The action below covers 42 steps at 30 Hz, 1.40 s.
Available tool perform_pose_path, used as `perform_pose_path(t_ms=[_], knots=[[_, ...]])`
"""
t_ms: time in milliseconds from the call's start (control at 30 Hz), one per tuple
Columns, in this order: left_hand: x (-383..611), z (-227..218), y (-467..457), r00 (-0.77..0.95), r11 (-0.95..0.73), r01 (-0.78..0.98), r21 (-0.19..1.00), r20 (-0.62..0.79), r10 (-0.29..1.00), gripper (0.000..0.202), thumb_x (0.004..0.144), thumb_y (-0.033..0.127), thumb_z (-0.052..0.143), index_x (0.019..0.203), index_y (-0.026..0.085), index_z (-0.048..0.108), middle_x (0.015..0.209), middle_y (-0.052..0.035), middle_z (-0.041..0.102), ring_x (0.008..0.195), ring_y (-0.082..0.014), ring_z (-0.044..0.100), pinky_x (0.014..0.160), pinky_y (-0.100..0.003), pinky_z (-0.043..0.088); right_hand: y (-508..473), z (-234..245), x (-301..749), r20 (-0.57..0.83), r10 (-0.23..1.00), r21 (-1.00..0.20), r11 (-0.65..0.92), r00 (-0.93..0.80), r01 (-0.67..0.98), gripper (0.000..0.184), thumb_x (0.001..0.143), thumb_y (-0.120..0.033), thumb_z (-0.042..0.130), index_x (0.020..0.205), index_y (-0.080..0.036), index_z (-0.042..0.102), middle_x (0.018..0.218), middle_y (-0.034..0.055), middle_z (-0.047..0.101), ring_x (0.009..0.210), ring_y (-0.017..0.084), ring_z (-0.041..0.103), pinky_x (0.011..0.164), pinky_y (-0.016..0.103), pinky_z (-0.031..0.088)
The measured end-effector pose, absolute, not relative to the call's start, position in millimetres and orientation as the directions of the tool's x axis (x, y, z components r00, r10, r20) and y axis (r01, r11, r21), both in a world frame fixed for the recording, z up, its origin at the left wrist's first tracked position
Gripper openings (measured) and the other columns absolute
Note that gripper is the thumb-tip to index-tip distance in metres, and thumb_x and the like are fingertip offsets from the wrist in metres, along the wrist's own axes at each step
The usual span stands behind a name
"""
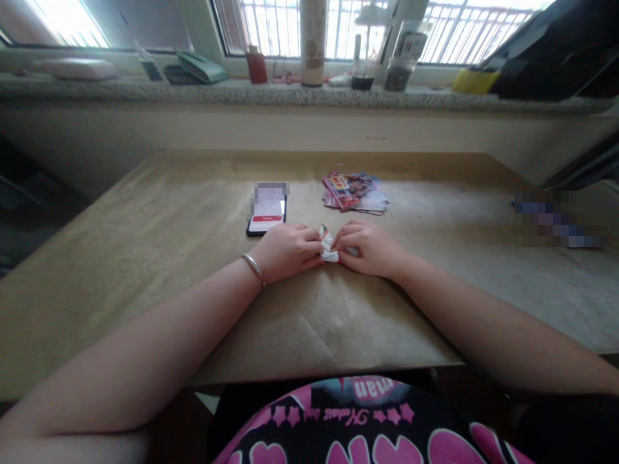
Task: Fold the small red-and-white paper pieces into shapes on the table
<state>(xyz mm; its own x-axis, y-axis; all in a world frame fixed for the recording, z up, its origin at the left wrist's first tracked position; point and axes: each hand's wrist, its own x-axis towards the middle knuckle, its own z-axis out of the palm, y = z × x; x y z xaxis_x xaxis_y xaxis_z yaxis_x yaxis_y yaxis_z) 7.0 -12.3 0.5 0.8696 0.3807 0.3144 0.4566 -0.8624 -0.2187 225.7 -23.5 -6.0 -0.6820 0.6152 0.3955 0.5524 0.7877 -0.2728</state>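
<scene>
A small folded piece of printed paper (327, 240), white with red and dark marks, lies between my hands near the middle of the table. My left hand (292, 249), with a silver bangle on its wrist, pinches the paper's left side. From the other side my right hand (367, 248) has its fingers closed on the right edge. Fingers cover part of the paper. Just beyond my left hand is a phone (267, 209) with a lit screen. Past my right hand lies a fanned pile of colourful printed sheets (355, 192).
The table (145, 258) reaches to the wall beneath a window. A blurred flat item (558, 220) lies at its right. On the stone sill (271, 93) stand a red bottle (256, 66), a tall cylinder (313, 45), a clear container (405, 58) and a green case (200, 66).
</scene>
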Motion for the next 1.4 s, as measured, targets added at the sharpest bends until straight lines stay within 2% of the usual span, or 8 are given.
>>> perform_pose_path(t_ms=[200,367,667,800,933,1200,1400], knots=[[12,4,-18,0.875,-0.843,0.461,-0.279,0.301,0.378,0.025,0.091,0.032,0.044,0.083,0.017,0.062,0.082,-0.0039,0.064,0.076,-0.0157,0.059,0.063,-0.026,0.043,-23,-5,226,0.375,0.556,-0.104,0.82,-0.742,0.562,0.014,0.079,-0.023,0.055,0.079,-0.019,0.068,0.084,0.0068,0.068,0.082,0.02,0.058,0.075,0.031,0.044],[13,4,-19,0.875,-0.822,0.472,-0.318,0.288,0.39,0.024,0.091,0.03,0.044,0.079,0.016,0.06,0.08,-0.0045,0.063,0.074,-0.0161,0.059,0.059,-0.027,0.041,-23,-3,226,0.345,0.555,-0.008,0.808,-0.757,0.588,0.016,0.081,-0.027,0.054,0.086,-0.019,0.067,0.091,0.0073,0.068,0.089,0.021,0.058,0.079,0.033,0.042],[13,2,-19,0.87,-0.813,0.483,-0.326,0.286,0.402,0.02,0.09,0.027,0.047,0.079,0.016,0.06,0.078,-0.0035,0.063,0.068,-0.0153,0.059,0.055,-0.027,0.037,-24,-2,227,0.334,0.526,0.045,0.82,-0.782,0.571,0.018,0.085,-0.027,0.052,0.087,-0.018,0.068,0.094,0.0073,0.068,0.093,0.021,0.057,0.079,0.033,0.044],[13,0,-18,0.847,-0.807,0.52,-0.28,0.291,0.445,0.021,0.089,0.027,0.047,0.079,0.016,0.061,0.08,-0.0045,0.064,0.069,-0.0157,0.06,0.057,-0.028,0.038,-21,-4,226,0.355,0.52,0.025,0.825,-0.777,0.564,0.019,0.086,-0.025,0.05,0.086,-0.017,0.068,0.092,0.0076,0.069,0.091,0.021,0.058,0.081,0.032,0.045],[15,-2,-17,0.811,-0.804,0.563,-0.193,0.319,0.491,0.016,0.086,0.026,0.049,0.083,0.016,0.062,0.083,-0.0045,0.065,0.072,-0.016,0.06,0.06,-0.027,0.04,-19,-6,224,0.367,0.572,-0.049,0.799,-0.734,0.599,0.015,0.082,-0.022,0.053,0.083,-0.017,0.067,0.088,0.008,0.068,0.088,0.021,0.057,0.08,0.031,0.045],[20,-6,-7,0.743,-0.804,0.595,-0.012,0.39,0.544,0.01,0.076,0.019,0.054,0.069,0.016,0.061,0.069,-0.0018,0.062,0.067,-0.015,0.055,0.069,-0.028,0.042,-19,-8,219,0.371,0.653,-0.153,0.745,-0.661,0.65,0.008,0.076,-0.02,0.055,0.077,-0.016,0.061,0.081,0.0082,0.064,0.082,0.021,0.055,0.077,0.032,0.044],[19,-9,-5,0.702,-0.781,0.614,0.111,0.376,0.605,0.011,0.076,0.019,0.054,0.069,0.017,0.062,0.069,-0.0017,0.06,0.066,-0.0143,0.054,0.066,-0.027,0.041,-17,-11,221,0.371,0.689,-0.246,0.719,-0.623,0.65,0.005,0.076,-0.022,0.057,0.075,-0.018,0.06,0.085,0.007,0.063,0.086,0.02,0.055,0.079,0.032,0.043]])
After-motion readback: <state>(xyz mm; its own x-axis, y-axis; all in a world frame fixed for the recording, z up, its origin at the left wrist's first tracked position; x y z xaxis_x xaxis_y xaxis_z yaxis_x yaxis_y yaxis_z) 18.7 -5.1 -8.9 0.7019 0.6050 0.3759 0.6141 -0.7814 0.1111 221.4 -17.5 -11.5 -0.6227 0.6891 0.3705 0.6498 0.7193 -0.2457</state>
